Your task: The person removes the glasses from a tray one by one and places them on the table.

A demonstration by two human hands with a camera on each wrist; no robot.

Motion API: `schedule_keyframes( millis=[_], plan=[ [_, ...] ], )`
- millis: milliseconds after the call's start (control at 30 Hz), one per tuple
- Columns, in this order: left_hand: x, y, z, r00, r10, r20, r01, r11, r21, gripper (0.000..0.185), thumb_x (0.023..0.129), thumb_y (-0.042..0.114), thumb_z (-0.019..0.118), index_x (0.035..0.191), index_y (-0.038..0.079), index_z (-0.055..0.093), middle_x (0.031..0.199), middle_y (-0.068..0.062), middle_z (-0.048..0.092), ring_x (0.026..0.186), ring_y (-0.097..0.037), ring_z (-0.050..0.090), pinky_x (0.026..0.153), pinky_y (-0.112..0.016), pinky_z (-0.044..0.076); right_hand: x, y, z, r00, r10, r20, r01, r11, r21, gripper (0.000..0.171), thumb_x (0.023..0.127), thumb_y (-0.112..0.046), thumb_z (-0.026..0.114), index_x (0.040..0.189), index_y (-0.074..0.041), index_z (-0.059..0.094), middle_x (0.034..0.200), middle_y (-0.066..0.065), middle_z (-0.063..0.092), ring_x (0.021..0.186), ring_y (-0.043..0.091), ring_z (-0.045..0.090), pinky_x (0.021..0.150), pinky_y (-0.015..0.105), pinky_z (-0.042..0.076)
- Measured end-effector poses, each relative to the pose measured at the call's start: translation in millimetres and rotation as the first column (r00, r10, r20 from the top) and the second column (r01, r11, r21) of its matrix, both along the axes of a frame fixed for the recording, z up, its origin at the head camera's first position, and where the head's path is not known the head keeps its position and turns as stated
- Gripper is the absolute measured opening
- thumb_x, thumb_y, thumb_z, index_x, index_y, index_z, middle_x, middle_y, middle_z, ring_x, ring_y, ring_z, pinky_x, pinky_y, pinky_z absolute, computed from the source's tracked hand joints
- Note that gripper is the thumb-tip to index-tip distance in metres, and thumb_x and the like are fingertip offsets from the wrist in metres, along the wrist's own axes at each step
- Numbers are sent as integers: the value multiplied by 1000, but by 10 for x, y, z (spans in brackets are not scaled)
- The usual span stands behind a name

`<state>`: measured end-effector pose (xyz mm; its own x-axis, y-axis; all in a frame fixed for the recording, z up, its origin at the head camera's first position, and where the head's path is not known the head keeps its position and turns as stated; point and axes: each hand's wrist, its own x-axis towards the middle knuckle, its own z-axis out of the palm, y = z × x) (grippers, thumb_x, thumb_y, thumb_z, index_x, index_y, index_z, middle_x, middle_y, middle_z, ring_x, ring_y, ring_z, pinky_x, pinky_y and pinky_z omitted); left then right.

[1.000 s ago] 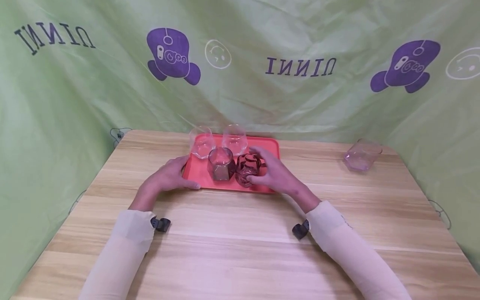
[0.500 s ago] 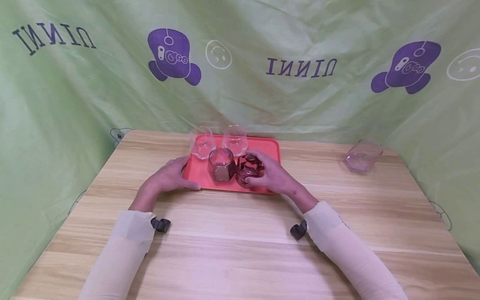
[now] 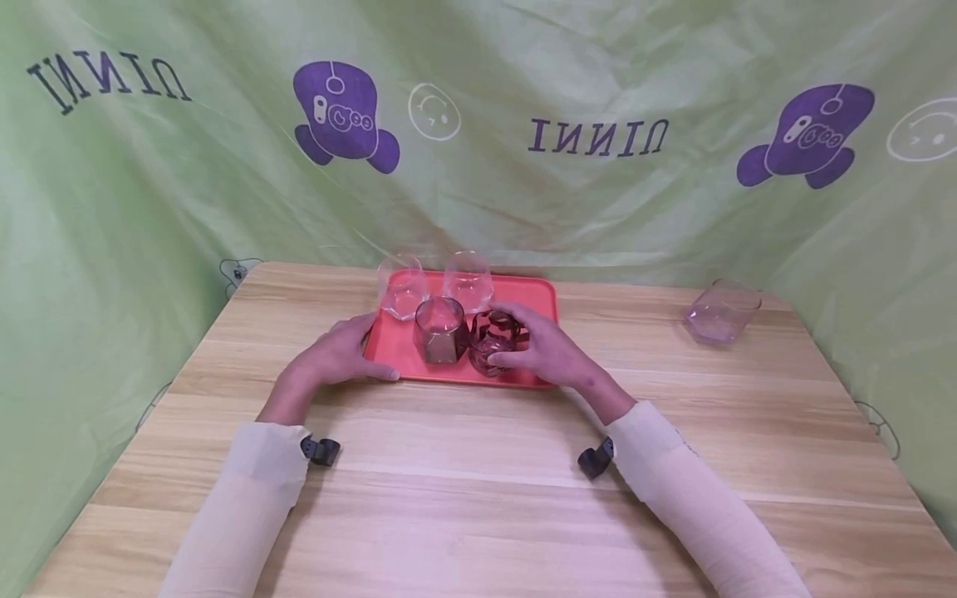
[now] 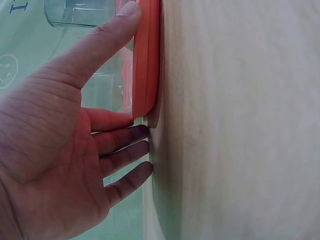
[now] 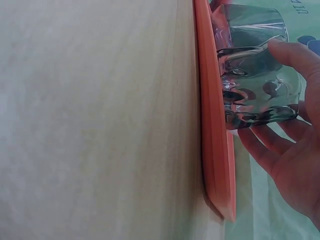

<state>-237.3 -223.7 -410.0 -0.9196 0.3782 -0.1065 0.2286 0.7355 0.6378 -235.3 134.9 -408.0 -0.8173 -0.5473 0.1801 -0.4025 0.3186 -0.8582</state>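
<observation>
A coral tray (image 3: 540, 296) lies on the wooden table (image 3: 478, 498). It carries two clear glasses (image 3: 402, 287) at the back, a smoky grey glass (image 3: 439, 329) and a dark wavy glass (image 3: 489, 336) in front. My right hand (image 3: 544, 350) wraps the dark glass, which stands on the tray. In the right wrist view the thumb lies on the dark glass (image 5: 255, 85) and the fingers (image 5: 265, 147) curl round its far side. My left hand (image 3: 334, 357) rests at the tray's left edge. Its thumb (image 4: 107, 35) lies along the rim of the tray (image 4: 147, 60), fingers straight on the table.
A pale pink glass (image 3: 721, 311) stands alone on the table at the far right, near the green cloth backdrop (image 3: 598, 208). The backdrop closes in the back and both sides. Bare wood stretches between the tray and the front edge.
My right hand's fingers have drawn in from beside the dark glass and closed round it. The left hand and tray have not moved.
</observation>
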Motion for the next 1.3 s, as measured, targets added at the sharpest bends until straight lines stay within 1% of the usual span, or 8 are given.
schedule_keyframes(
  millis=[133, 400, 500, 667, 800, 933, 1067, 1300],
  plan=[
    [3, -3, -6, 1000, 1, -1, -1, 1000, 1, 101, 75, 40, 93, 154, 3, 40, 142, -18, 54, 125, -36, 50, 106, -55, 43, 11, -4, -6, 1000, -15, -3, 15, 1000, -3, 78, 87, -12, 85, 154, -11, 45, 138, 19, 58, 119, 32, 62, 98, 44, 53],
    [-7, -4, -24, 1000, 8, -3, -8, 1000, -9, 103, 75, 42, 92, 154, 2, 40, 142, -19, 53, 125, -37, 49, 107, -55, 42, 11, -9, -34, 998, -27, -50, 27, 1000, 8, 79, 86, -17, 86, 154, -12, 47, 140, 13, 58, 120, 30, 62, 100, 42, 52],
    [-5, -6, -34, 1000, 8, -5, -8, 1000, -13, 104, 74, 42, 93, 154, 3, 40, 143, -18, 53, 126, -37, 48, 107, -55, 41, 20, -4, -52, 998, -38, -47, 37, 999, -13, 78, 86, -17, 87, 153, -13, 49, 139, 13, 59, 117, 30, 64, 95, 42, 55],
    [-5, -2, -28, 1000, 8, -5, -8, 1000, -10, 105, 74, 42, 93, 155, 2, 39, 144, -19, 52, 128, -37, 48, 108, -55, 41, 38, 21, -8, 995, -79, -61, 79, 997, -13, 76, 85, -19, 87, 151, -12, 51, 139, 12, 59, 115, 30, 64, 91, 43, 57],
    [6, 5, -4, 1000, 7, -5, -7, 1000, -8, 103, 74, 39, 93, 155, 2, 39, 143, -19, 53, 127, -37, 48, 108, -55, 42, 41, 51, 34, 990, -120, -79, 120, 993, -2, 75, 84, -20, 88, 150, -9, 52, 140, 10, 59, 115, 29, 64, 92, 44, 56],
    [16, 9, 12, 1000, 5, -5, -5, 1000, -4, 103, 75, 38, 93, 155, 2, 39, 143, -19, 53, 127, -37, 49, 107, -55, 42, 39, 104, 50, 985, -152, -84, 151, 988, -18, 73, 84, -18, 89, 148, -8, 54, 139, 10, 60, 117, 33, 63, 95, 47, 54],
    [17, 11, 20, 1000, 3, -3, -3, 1000, -6, 103, 75, 38, 93, 155, 2, 39, 143, -19, 53, 127, -38, 48, 107, -55, 42, 39, 181, 72, 980, -178, -87, 177, 984, -27, 72, 84, -19, 89, 147, -11, 55, 137, 8, 60, 118, 34, 61, 97, 48, 52],
    [12, 8, 17, 1000, -3, -5, 3, 1000, 2, 100, 74, 37, 93, 153, 3, 41, 141, -18, 55, 125, -36, 50, 106, -54, 43, 37, 343, 117, 971, -226, -72, 223, 974, -44, 73, 84, -18, 88, 149, -9, 54, 135, 14, 60, 112, 32, 62, 93, 48, 54]
  ],
)
